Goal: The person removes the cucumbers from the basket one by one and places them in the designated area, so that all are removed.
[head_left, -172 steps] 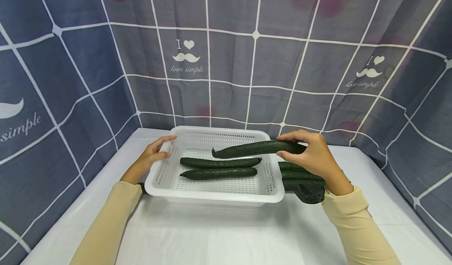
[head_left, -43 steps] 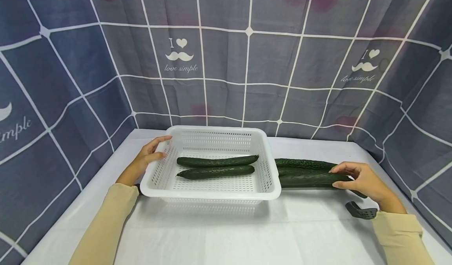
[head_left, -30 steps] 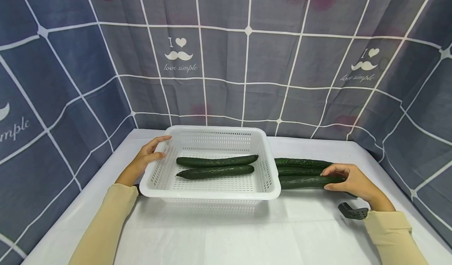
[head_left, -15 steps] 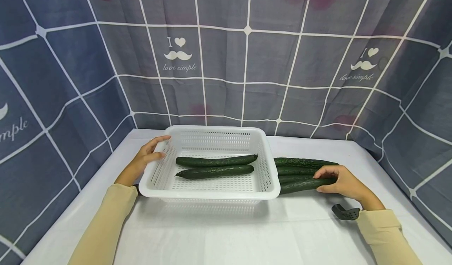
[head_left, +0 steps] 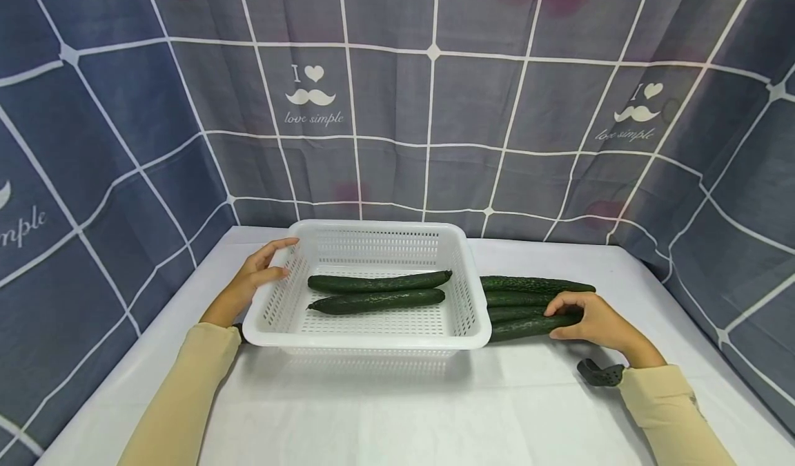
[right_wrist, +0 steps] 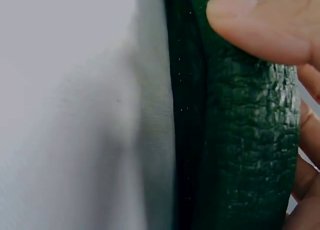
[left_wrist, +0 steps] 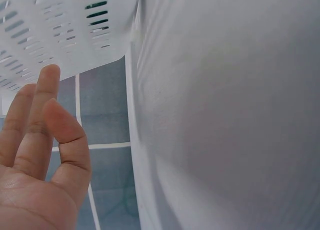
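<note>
My left hand [head_left: 251, 279] touches the left rim of a white perforated plastic basket [head_left: 366, 342]. In the left wrist view its fingers [left_wrist: 39, 125] are fairly straight against the outer wall. Two dark green cucumbers, a rear one [head_left: 379, 284] and a front one [head_left: 375, 302], lie crosswise inside the basket. To the right, several cucumbers lie side by side on the table. My right hand [head_left: 593, 321] grips the front one, a glossy cucumber [head_left: 522, 327], near its right end. The right wrist view shows the thumb [right_wrist: 255, 23] on one side and fingers behind. The cucumbers' left ends are hidden by the basket.
A white cloth [head_left: 373, 411] covers the table. Grey checked curtains [head_left: 385, 93] enclose the back and sides. A bumpy cucumber [head_left: 534, 284] lies rearmost in the right group. A black wrist device [head_left: 599, 373] sits below my right hand.
The right hand held a cucumber over the basket earlier; that cucumber now lies with those on the right. The right hand has since slid left along the front cucumber. The left hand stays put.
</note>
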A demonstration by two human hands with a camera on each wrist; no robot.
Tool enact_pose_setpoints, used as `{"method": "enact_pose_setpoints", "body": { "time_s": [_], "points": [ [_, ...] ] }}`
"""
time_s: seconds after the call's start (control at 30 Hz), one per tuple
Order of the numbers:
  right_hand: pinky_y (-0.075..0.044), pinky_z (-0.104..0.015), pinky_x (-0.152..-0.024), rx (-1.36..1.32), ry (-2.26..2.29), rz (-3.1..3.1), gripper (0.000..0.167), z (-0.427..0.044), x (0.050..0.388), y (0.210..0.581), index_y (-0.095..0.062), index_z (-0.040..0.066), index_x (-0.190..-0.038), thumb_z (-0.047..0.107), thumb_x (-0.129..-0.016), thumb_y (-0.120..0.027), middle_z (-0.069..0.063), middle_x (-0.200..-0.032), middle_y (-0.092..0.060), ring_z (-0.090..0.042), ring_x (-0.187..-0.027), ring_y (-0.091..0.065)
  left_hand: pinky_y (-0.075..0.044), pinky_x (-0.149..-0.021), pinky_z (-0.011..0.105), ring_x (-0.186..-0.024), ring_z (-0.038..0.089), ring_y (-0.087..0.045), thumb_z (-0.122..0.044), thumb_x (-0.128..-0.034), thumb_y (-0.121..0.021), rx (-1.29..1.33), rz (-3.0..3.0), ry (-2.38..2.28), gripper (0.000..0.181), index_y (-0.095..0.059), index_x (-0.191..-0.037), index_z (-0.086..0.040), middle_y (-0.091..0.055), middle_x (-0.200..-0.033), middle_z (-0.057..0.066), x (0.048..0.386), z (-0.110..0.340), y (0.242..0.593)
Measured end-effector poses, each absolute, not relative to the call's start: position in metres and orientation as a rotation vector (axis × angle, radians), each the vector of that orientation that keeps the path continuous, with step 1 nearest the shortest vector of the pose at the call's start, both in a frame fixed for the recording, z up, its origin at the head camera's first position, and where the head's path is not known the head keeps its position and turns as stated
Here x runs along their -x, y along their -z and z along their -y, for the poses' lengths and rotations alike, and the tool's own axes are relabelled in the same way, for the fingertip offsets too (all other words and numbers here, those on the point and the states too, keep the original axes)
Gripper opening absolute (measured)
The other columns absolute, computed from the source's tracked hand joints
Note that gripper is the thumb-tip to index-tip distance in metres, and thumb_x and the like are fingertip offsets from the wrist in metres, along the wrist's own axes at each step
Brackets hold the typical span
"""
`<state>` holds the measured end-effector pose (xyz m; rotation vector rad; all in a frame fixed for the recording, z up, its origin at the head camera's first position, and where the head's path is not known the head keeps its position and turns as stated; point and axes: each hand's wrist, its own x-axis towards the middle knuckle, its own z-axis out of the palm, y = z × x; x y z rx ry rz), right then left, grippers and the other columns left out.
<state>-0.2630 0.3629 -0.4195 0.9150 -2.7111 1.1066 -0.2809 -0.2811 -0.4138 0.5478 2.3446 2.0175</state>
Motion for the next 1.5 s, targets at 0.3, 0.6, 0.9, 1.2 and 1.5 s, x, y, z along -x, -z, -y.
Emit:
{"method": "enact_pose_setpoints", "body": {
  "time_s": [0.3, 0.6, 0.9, 1.2, 1.5],
  "points": [
    [-0.046, -0.025, -0.071, -0.984, -1.071, 2.682, 0.033, -0.3621, 0.2668, 0.4263, -0.077, 0.011, -0.096, -0.003, -0.072, -0.096, 0.005, -0.092, -0.066, -0.009, -0.082, -0.054, -0.062, -0.079, 0.034, -0.109, 0.015, -0.065, -0.006, -0.1004, -0.058, -0.555, -2.348, -2.013, 0.055, -0.062, -0.148, -0.033, -0.055, -0.138, 0.003, 0.2801, 0.2804, 0.4121],
    [-0.048, -0.025, -0.073, -1.009, -1.076, 2.690, 0.035, -0.3594, 0.2671, 0.4267, -0.080, 0.009, -0.094, -0.005, -0.068, -0.098, 0.002, -0.093, -0.067, -0.007, -0.083, -0.056, -0.062, -0.080, 0.034, -0.110, 0.014, -0.064, -0.005, -0.1007, -0.058, -0.560, -2.352, -2.014, 0.056, -0.062, -0.148, -0.035, -0.055, -0.138, 0.003, 0.2807, 0.2818, 0.4138],
    [-0.047, -0.026, -0.072, -0.977, -1.005, 2.720, 0.035, -0.3562, 0.2667, 0.4265, -0.081, 0.011, -0.091, 0.000, -0.064, -0.100, 0.003, -0.091, -0.065, -0.007, -0.081, -0.054, -0.062, -0.079, 0.034, -0.110, 0.014, -0.064, -0.005, -0.1012, -0.058, -0.561, -2.355, -2.017, 0.056, -0.061, -0.149, -0.034, -0.055, -0.137, 0.003, 0.2807, 0.2816, 0.4135],
    [-0.048, -0.027, -0.072, -1.027, -0.964, 2.729, 0.035, -0.3590, 0.2663, 0.4244, -0.080, 0.012, -0.096, 0.003, -0.069, -0.100, 0.003, -0.092, -0.066, -0.009, -0.082, -0.054, -0.062, -0.080, 0.035, -0.110, 0.015, -0.064, -0.006, -0.1007, -0.057, -0.566, -2.341, -2.022, 0.056, -0.061, -0.149, -0.033, -0.054, -0.139, 0.004, 0.2808, 0.2807, 0.4143],
    [-0.048, -0.025, -0.071, -0.971, -1.022, 2.718, 0.030, -0.3631, 0.2650, 0.4198, -0.081, 0.008, -0.105, 0.003, -0.079, -0.095, 0.005, -0.093, -0.071, -0.009, -0.082, -0.057, -0.063, -0.079, 0.036, -0.109, 0.016, -0.065, -0.006, -0.0998, -0.058, -0.547, -2.343, -2.022, 0.057, -0.061, -0.149, -0.034, -0.054, -0.139, 0.005, 0.2811, 0.2811, 0.4148]
  ]
}}
